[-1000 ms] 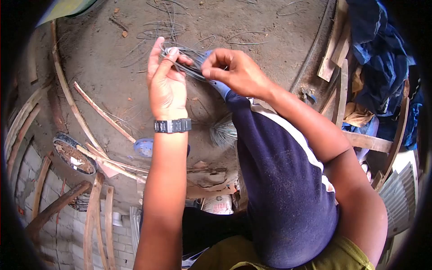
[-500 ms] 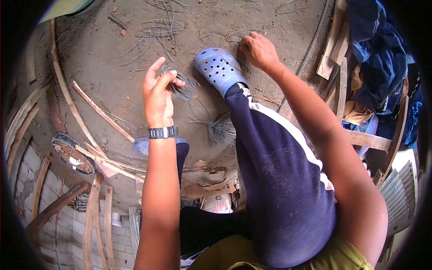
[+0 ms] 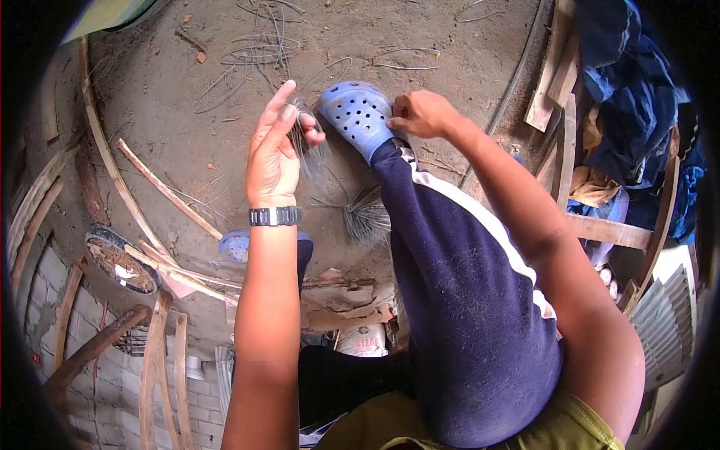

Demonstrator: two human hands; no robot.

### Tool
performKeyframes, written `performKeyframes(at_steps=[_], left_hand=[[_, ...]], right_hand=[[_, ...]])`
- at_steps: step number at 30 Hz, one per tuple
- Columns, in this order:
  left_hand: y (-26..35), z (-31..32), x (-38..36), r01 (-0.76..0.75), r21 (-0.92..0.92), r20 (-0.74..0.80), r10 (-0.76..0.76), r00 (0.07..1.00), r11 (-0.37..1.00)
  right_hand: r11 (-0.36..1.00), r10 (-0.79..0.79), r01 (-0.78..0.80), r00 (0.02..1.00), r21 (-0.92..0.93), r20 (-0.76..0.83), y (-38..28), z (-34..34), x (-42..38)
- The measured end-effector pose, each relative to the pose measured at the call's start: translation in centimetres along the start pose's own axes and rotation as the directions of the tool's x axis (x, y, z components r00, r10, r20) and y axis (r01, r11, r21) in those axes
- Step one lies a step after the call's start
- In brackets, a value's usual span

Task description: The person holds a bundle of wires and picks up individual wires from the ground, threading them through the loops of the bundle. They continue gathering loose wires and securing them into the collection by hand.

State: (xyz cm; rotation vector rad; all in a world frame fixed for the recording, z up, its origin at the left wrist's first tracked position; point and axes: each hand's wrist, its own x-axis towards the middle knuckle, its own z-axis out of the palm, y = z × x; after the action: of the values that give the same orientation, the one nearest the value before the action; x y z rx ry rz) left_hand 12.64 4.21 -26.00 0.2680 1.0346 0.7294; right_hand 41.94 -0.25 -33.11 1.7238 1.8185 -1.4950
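Observation:
My left hand (image 3: pixel 274 154), a dark watch on its wrist, grips a bundle of thin grey wires (image 3: pixel 311 154) between thumb and fingers, with the index finger stretched upward. The wires are blurred and hang toward the right. My right hand (image 3: pixel 426 114) is closed at the right side of a blue clog (image 3: pixel 355 114) on my foot. What its fingers hold, if anything, is hidden. A second bundle of wires (image 3: pixel 367 217) lies on the ground beside my trouser leg. Bent wire lengths (image 3: pixel 405 60) are above the clog.
Tangled loose wire (image 3: pixel 262 56) lies at the top of the dirt floor. Wood strips (image 3: pixel 169 191) and a round pan of soil (image 3: pixel 124 259) are on the left. Boards (image 3: pixel 553 71) and a blue tarp (image 3: pixel 637 97) lie on the right.
My right hand has moved down and slightly left, from the bent wire above to the clog's side. My left hand has shifted a little right and up with the wire bundle.

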Motion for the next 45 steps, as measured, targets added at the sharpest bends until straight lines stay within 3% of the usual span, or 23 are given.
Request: performKeyframes(at_steps=[3, 5, 6, 7, 8, 9, 11, 13, 15, 16, 17, 20, 24, 27, 29, 30, 31, 33, 34, 36, 39, 44, 45], left_hand=[[-0.7, -0.1, 0.7, -0.031, -0.100, -0.004, 0.030, 1.000, 0.995], [-0.9, -0.4, 0.8, -0.033, -0.077, -0.023, 0.031, 0.999, 0.997], [-1.1, -0.3, 0.9, -0.036, -0.077, -0.031, 0.034, 0.999, 0.996], [-1.4, 0.1, 0.9, -0.037, -0.027, -0.069, 0.035, 0.997, 0.999], [-1.7, 0.5, 0.9, -0.036, 0.022, -0.104, 0.038, 0.994, 0.999], [-2.0, 0.9, 0.9, -0.040, 0.022, -0.102, 0.042, 0.994, 0.999], [-2.6, 1.9, 0.7, 0.003, 0.008, -0.125, -0.002, 0.992, 1.000], [-2.8, 2.4, 0.6, -0.030, -0.017, -0.121, 0.027, 0.992, 0.999], [-2.8, 2.2, 0.8, -0.181, 0.068, -0.113, 0.188, 0.976, 0.981], [-2.7, 2.0, 1.0, -0.213, 0.027, -0.086, 0.215, 0.973, 0.977], [-2.3, 2.2, 0.9, -0.216, 0.026, -0.093, 0.218, 0.972, 0.976], [-1.6, 2.9, 0.7, -0.166, 0.154, -0.032, 0.172, 0.985, 0.974], [-2.1, 3.3, 0.6, -0.215, 0.229, -0.002, 0.221, 0.975, 0.949], [-2.0, 2.5, 1.1, -0.229, 0.233, -0.149, 0.268, 0.952, 0.945], [-1.7, 2.0, 1.3, -0.279, 0.185, -0.227, 0.317, 0.921, 0.942], [-1.3, 1.6, 1.4, -0.306, 0.139, -0.230, 0.331, 0.915, 0.942], [-0.9, 1.2, 1.3, -0.305, 0.139, -0.229, 0.331, 0.916, 0.942], [0.1, 0.9, 1.2, -0.344, 0.096, -0.257, 0.357, 0.898, 0.934], [0.3, 0.5, 1.4, -0.362, 0.109, -0.246, 0.378, 0.892, 0.926], [0.7, 0.4, 1.7, -0.369, 0.137, -0.252, 0.393, 0.884, 0.919], [0.9, 0.5, 1.7, -0.373, 0.187, -0.261, 0.412, 0.873, 0.909], [0.1, 1.1, 2.0, -0.291, 0.218, -0.202, 0.335, 0.920, 0.932], [-0.2, 1.5, 2.0, -0.290, 0.216, -0.202, 0.333, 0.921, 0.932]], right_hand=[[0.998, -0.048, 0.049, 0.999, -0.035, 0.017, -1.2, 0.1, -0.2], [0.992, -0.011, 0.031, 0.987, 0.124, -0.159, -2.3, -0.3, -0.4], [0.985, -0.030, 0.083, 0.946, 0.150, -0.324, -3.4, -0.7, -0.4], [0.985, -0.034, 0.086, 0.947, 0.151, -0.319, -4.6, -1.0, -0.4], [0.803, 0.042, 0.148, 0.952, 0.577, -0.303, -6.0, -1.7, -0.4], [0.449, 0.104, 0.188, 0.960, 0.874, -0.259, -7.3, -2.4, -0.4], [0.262, 0.116, 0.192, 0.967, 0.946, -0.228, -9.4, -3.1, -0.9], [0.249, 0.125, 0.194, 0.965, 0.949, -0.230, -10.1, -2.4, -0.9], [0.216, 0.114, 0.081, 0.988, 0.973, -0.108, -10.1, -1.4, -1.0], [0.131, 0.139, 0.044, 0.988, 0.990, -0.063, -10.0, -1.0, -1.4], [0.133, 0.133, 0.040, 0.989, 0.990, -0.058, -9.9, -0.9, -1.5], [-0.098, 0.156, 0.006, 0.988, 0.995, 0.010, -9.4, -0.8, -1.5], [-0.104, 0.161, -0.011, 0.987, 0.995, 0.028, -9.1, -0.7, -1.1], [-0.032, 0.043, -0.075, 0.996, 0.997, 0.076, -8.9, -0.5, -0.9], [0.144, -0.085, -0.091, 0.991, 0.985, 0.104, -8.2, -0.9, -0.7], [0.396, -0.076, -0.032, 0.995, 0.918, 0.067, -6.9, -1.5, -0.3], [0.589, 0.070, -0.031, 0.997, 0.807, -0.013, -5.7, -1.6, 0.5], [0.898, 0.264, -0.072, 0.877, 0.433, -0.401, -1.6, -0.4, 3.3], [0.898, 0.269, -0.076, 0.875, 0.434, -0.402, -1.0, -0.5, 3.8], [0.996, 0.078, -0.041, 0.806, 0.077, -0.587, -0.3, -0.8, 4.6], [0.998, -0.039, 0.007, 0.839, -0.062, -0.543, 0.2, -0.8, 5.6], [0.998, 0.027, -0.050, 0.822, -0.025, -0.568, -2.4, -1.1, 5.5], [0.990, 0.066, 0.020, 0.819, 0.142, -0.570, -4.3, -2.0, 4.6]])
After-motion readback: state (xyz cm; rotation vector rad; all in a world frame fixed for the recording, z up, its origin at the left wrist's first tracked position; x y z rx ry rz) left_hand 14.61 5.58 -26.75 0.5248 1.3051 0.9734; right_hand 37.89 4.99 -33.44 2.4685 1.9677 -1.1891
